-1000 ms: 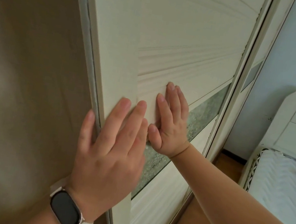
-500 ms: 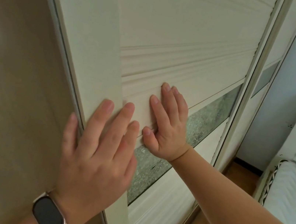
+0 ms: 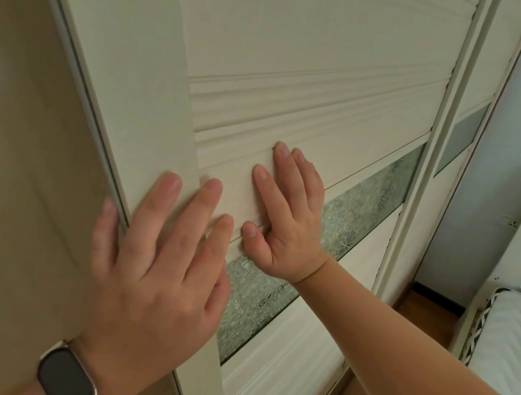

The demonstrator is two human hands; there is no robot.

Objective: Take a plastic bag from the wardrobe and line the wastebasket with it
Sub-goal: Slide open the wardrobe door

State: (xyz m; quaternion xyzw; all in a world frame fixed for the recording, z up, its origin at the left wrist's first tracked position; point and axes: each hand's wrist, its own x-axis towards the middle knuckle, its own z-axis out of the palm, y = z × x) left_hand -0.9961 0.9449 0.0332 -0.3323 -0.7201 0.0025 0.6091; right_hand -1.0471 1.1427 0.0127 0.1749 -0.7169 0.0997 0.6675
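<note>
The cream sliding wardrobe door [image 3: 309,51] fills most of the head view, with a frosted patterned glass strip [image 3: 363,207] across its middle. My left hand [image 3: 159,270], a dark watch on its wrist, lies flat on the door's left stile, fingers spread, the little finger at the door's edge. My right hand [image 3: 290,215] presses flat on the panel just right of it, fingers apart. Neither hand holds anything. No plastic bag or wastebasket is in sight; the wardrobe's inside is hidden.
The wardrobe's tan side panel [image 3: 7,191] runs along the left. A second sliding door [image 3: 460,133] stands behind on the right. A white bed [image 3: 516,340] with its headboard sits at the right, brown wood floor [image 3: 422,311] between it and the wardrobe.
The door's left edge sits further left in view than a second ago, with more of the door face in sight. Both hands stay flat on it, the left one a little lower.
</note>
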